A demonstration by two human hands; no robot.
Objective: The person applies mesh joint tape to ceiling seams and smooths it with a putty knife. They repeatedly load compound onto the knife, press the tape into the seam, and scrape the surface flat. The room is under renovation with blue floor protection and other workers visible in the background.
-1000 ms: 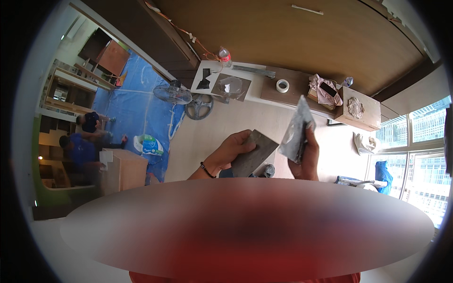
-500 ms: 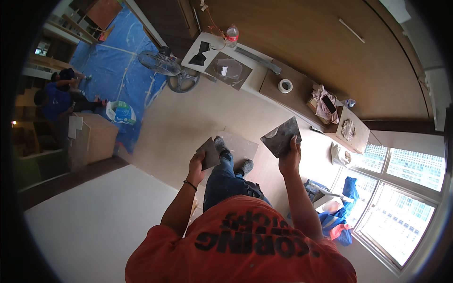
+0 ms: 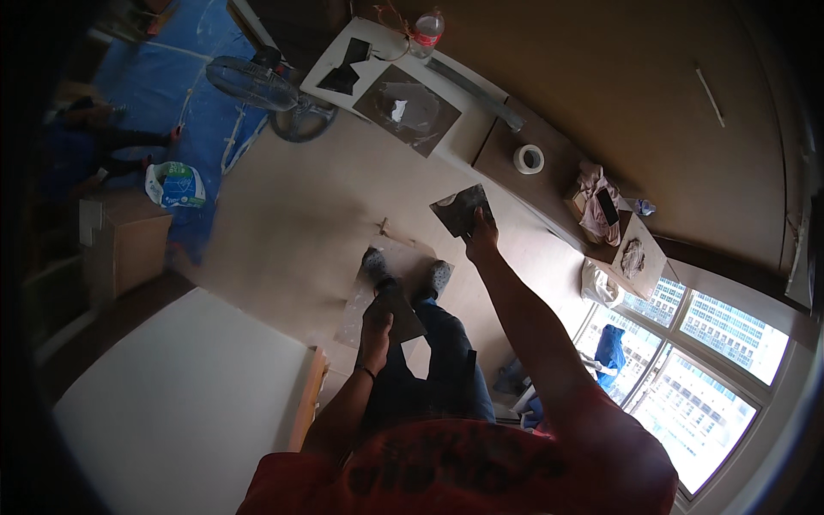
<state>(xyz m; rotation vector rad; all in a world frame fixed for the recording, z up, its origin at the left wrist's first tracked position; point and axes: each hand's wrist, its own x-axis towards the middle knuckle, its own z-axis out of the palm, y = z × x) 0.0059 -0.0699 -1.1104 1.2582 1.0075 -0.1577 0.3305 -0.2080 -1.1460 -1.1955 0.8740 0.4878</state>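
My right hand [image 3: 482,240] is closed on the near edge of a flat, dark, square scraper plate [image 3: 460,209], held out ahead over the floor. A pale smear marks the plate's left side. Closer to my body, my left hand [image 3: 375,342] grips a second dark scraper plate [image 3: 402,316], which hangs over my legs. The two plates are apart. Beyond them, on a long counter, lies a dark square board [image 3: 369,105] with a whitish, shiny patch in its middle. Beside it is a black notched piece [image 3: 345,67].
My feet rest on a pale, stained board [image 3: 396,257]. The counter also bears a tape roll [image 3: 520,162], a bottle [image 3: 427,34] and a box with cloth [image 3: 633,260]. A fan [image 3: 251,83] stands at far left, near a plastic bag [image 3: 178,186] and a seated person [image 3: 107,137].
My view has shifted and turned. My right hand with its plate has moved left and farther out. My left hand's plate has come nearer, over my legs. Both hands kept hold.
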